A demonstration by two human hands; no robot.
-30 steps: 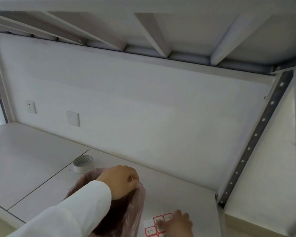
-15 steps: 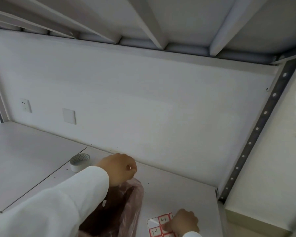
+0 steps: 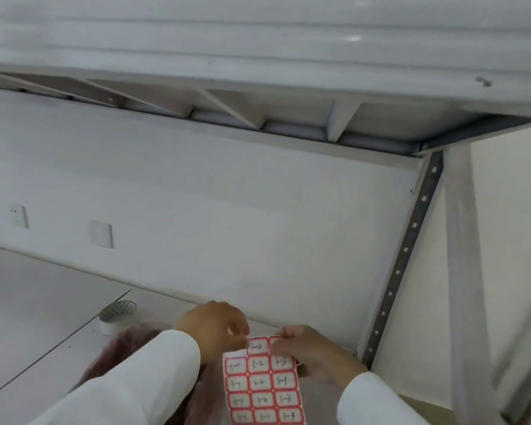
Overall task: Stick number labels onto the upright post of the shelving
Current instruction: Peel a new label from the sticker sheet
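White shelf board (image 3: 37,317) fills the near left of the view, and on it stands a roll of tape (image 3: 118,315), well to the left of the hands. Just right of the roll, and partly under the left sleeve, lies a pinkish plastic bag (image 3: 117,354).

The left hand (image 3: 215,328) reaches in from the left, its fingers curled down onto the top left corner of the label sheet (image 3: 262,384), where one label seems to be missing or half lifted; whether a label is pinched free there cannot be told, since the spot is blurred. The sheet itself is red-bordered, with handwritten numbers in rows of three, and most of its labels appear to be in place. The right hand (image 3: 307,346) grips the sheet's top right edge, thumb over the front, steadying it just above the shelf board.

Far right, the dark upright post (image 3: 405,259) with its row of holes rises from the shelf corner to the shelf above, and a pale upright (image 3: 460,271) stands nearer the camera beside it. No label shows on either. By this evidence the work is at an early stage: peeling is in hand, while carrying a label across to the post and pressing it on remain to be done.
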